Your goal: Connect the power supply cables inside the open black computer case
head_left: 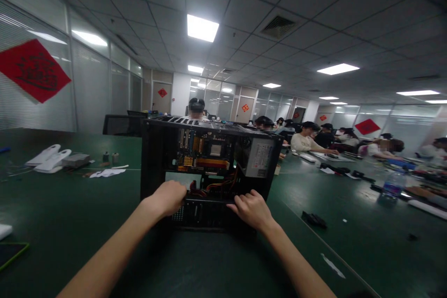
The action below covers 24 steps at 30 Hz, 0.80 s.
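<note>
In the middle of the table stands a black computer case [206,216], its side open towards me. Inside it I see a motherboard [188,144], a power supply [256,158] at the right, and a bundle of coloured cables [223,185] below the board. My left hand [169,195] is closed at the left part of the case's inner rail; its fingertips are hidden behind the rail. Over the same rail, further right, the fingers of my right hand [250,207] are curled, with the thumb pointing left along the front.
Left on the green table [98,223] lie white slippers [52,158], a grey block [76,160] and crumpled tissue [108,172]. On the right are a small black item [314,219], a paper strip [333,266] and a plastic bottle [393,185]. Several people sit working beyond.
</note>
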Motion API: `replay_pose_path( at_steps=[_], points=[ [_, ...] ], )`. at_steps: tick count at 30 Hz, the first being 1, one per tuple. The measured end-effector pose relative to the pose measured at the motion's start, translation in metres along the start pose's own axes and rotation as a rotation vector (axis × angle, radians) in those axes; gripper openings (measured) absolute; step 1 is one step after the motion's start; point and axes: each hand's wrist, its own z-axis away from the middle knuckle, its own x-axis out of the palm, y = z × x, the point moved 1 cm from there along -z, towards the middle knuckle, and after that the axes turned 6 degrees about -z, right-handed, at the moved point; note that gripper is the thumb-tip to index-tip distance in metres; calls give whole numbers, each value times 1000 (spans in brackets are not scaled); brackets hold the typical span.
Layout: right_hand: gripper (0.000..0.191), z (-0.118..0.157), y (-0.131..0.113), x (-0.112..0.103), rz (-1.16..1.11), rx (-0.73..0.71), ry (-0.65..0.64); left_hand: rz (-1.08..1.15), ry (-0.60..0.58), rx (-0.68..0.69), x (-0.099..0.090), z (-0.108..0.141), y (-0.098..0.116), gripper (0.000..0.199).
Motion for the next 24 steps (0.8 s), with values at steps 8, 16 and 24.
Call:
replay_pose_path(
  at_steps=[8,16,24],
  points=[
    [34,-48,-43,-24,-261,90,-93,-7,-103,128,-6,6,-1,22],
    [34,-115,-56,-32,-525,147,-454,317,-23,166,-5,-3,-11,38],
    [27,-129,-29,-35,-998,157,-203,352,110,152,-3,-6,-22,71]
  ],
)
